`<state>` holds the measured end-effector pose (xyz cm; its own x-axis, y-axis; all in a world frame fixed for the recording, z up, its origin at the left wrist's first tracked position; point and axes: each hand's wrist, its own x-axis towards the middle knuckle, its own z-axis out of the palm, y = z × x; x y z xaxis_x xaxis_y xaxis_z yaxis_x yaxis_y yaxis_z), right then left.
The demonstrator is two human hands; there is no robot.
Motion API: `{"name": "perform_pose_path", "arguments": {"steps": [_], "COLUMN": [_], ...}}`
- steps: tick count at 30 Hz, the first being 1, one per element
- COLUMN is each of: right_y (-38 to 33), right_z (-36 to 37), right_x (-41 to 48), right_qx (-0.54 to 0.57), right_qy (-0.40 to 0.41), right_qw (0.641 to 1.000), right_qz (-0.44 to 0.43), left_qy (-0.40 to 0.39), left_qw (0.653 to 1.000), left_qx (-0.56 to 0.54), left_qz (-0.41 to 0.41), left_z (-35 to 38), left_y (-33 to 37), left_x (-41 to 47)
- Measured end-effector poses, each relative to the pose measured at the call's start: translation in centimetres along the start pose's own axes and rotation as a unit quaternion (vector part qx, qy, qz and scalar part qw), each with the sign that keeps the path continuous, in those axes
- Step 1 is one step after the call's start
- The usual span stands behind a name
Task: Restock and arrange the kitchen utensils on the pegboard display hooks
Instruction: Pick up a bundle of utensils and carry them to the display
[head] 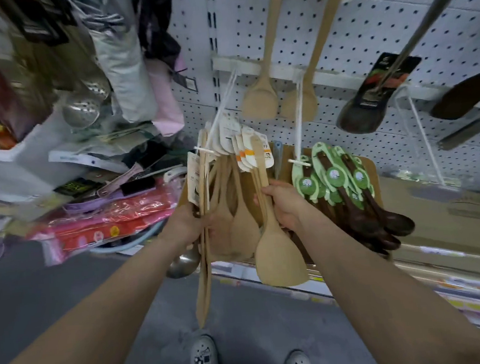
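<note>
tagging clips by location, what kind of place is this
Most likely a shop's kitchenware aisle: a white pegboard wall, with hooks carrying price-tagged wooden spatulas and dark spoons on green cards, all in multiples like retail stock.

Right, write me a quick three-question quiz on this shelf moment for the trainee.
1. True or false: the right grip holds the handle of a pale wooden spatula.
2. What colour are the card tags on the dark wooden spoons hanging further right? A red, B green, C blue.
3. Which grip holds the long thin wooden utensils?
Key: 1 true; 2 B; 3 the left grip.
</note>
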<state>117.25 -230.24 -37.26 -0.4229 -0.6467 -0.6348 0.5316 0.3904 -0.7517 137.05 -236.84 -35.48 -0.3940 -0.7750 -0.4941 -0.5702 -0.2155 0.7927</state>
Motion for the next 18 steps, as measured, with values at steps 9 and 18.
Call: {"name": "perform_pose_path", "arguments": {"steps": [9, 18], "right_y": [-0.5, 0.8], "right_z": [8.4, 10.8], "right_x": [4.3, 7.9], "right_qx": [-0.008, -0.253], "right_qy": [0.046, 0.124], "right_qw": [0.996, 0.948], "right_qz": [-0.072, -0.146], "left_qy": [-0.007, -0.026], "left_qw": [0.999, 0.996], "left_qx": [0.027, 0.085], "left_qz": [-0.037, -0.004], "left_z": [-6.8, -6.7], "left_y": [-4.0, -4.6], "left_x": [5.5, 8.1]}}
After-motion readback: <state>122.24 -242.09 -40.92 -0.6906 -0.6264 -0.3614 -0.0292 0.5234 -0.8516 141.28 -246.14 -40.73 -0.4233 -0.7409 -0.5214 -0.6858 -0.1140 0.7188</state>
